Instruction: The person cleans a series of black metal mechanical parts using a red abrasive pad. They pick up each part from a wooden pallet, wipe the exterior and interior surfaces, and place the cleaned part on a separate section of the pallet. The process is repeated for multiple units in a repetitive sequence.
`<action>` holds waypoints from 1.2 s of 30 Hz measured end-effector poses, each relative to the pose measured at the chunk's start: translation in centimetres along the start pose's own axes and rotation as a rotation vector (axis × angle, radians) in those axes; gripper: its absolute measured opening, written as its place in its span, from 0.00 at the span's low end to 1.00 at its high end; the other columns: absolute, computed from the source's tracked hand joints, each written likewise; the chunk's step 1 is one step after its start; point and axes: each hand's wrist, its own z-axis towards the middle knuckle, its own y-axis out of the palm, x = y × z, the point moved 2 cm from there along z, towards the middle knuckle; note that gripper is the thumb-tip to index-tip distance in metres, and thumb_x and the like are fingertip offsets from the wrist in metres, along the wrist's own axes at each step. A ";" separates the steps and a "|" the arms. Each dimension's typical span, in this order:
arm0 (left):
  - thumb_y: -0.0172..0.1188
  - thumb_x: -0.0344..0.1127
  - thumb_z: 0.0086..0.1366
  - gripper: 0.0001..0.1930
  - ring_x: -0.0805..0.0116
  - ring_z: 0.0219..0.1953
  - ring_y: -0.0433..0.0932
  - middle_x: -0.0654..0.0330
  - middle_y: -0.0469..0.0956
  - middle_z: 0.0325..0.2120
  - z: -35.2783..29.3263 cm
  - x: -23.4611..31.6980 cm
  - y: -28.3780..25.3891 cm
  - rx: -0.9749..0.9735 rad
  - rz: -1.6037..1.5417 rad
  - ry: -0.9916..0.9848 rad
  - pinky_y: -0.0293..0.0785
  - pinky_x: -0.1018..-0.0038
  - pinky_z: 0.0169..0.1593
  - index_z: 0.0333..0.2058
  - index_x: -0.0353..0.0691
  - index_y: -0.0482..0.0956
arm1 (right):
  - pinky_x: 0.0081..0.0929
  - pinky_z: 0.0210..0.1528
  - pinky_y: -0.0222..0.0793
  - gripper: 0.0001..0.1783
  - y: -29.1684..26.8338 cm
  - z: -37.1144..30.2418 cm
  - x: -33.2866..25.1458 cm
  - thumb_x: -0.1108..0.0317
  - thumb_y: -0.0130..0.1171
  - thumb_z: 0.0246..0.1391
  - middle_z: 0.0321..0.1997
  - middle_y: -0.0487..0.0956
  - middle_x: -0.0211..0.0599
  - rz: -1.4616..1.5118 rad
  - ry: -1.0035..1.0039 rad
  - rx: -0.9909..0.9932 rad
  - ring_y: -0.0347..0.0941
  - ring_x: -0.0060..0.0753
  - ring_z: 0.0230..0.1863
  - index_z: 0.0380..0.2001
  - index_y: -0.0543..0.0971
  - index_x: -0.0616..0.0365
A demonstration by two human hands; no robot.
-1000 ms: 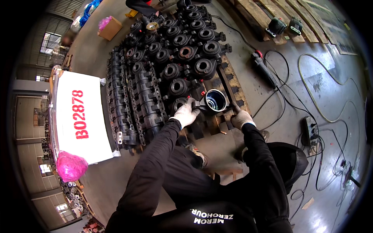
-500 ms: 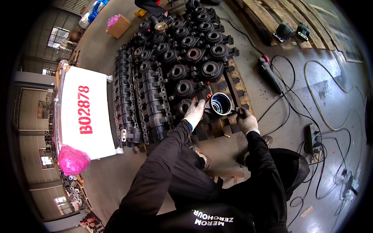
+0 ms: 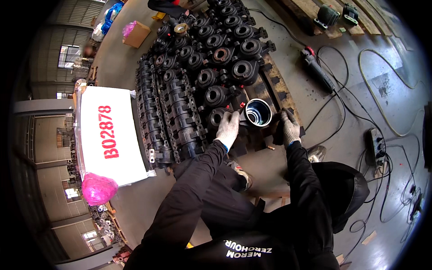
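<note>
A black metal cylindrical housing (image 3: 249,118) with a bright, smooth bore stands at the near right end of the rows of parts, its open mouth facing up. My left hand (image 3: 228,128), in a whitish knit glove, is closed on the housing's left side, fingers pointing away from me. At its right side my right hand (image 3: 290,128), gloved with dark-stained fingers, is closed around the dark end. Exactly where those fingertips grip is hard to make out. Just left of the housing sits another black round part (image 3: 217,118) with a hole.
Several rows of black roller parts (image 3: 215,95) and long track-like assemblies (image 3: 180,118) cover the wooden pallet (image 3: 284,85). An angle grinder (image 3: 317,71) lies on the floor at right, with cables and a power strip (image 3: 375,146). A white board (image 3: 110,130) stands left. Another person's arm (image 3: 168,6) shows at the far end.
The whole view has shifted a little. My right fingers have turned to point more away from me at the housing's side. Both hands stay at the housing.
</note>
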 end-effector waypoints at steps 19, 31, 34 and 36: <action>0.78 0.41 0.53 0.25 0.49 0.46 0.79 0.50 0.75 0.45 -1.8 4.1 1.7 0.113 0.342 0.310 0.77 0.60 0.52 0.42 0.37 0.75 | 0.27 0.57 0.76 0.19 -5.4 -0.9 1.8 0.69 0.64 0.67 0.52 0.85 0.42 0.014 -0.147 0.309 0.80 0.31 0.51 0.57 0.80 0.65; 0.84 0.44 0.43 0.56 0.39 0.67 0.66 0.43 0.65 0.63 -3.3 1.4 1.8 0.086 0.379 0.543 0.66 0.55 0.71 0.69 0.44 0.60 | 0.20 0.54 0.75 0.14 0.3 -11.2 -9.2 0.72 0.62 0.69 0.49 0.84 0.34 -0.374 -0.209 -0.154 0.78 0.23 0.48 0.55 0.81 0.63; 0.84 0.44 0.43 0.59 0.39 0.68 0.65 0.42 0.64 0.65 -3.5 1.3 1.8 0.087 0.341 0.473 0.67 0.54 0.70 0.71 0.41 0.57 | 0.36 0.55 0.79 0.36 1.9 -15.4 -9.8 0.67 0.67 0.61 0.43 0.88 0.48 -0.968 -0.196 -0.431 0.85 0.43 0.46 0.71 0.70 0.48; 0.84 0.43 0.43 0.64 0.40 0.70 0.64 0.42 0.62 0.68 -3.7 1.7 2.6 0.031 0.318 0.343 0.66 0.56 0.72 0.74 0.40 0.51 | 0.49 0.56 0.77 0.46 1.8 -16.8 -9.0 0.62 0.67 0.58 0.44 0.86 0.57 -1.162 -0.209 -0.587 0.83 0.59 0.49 0.77 0.59 0.42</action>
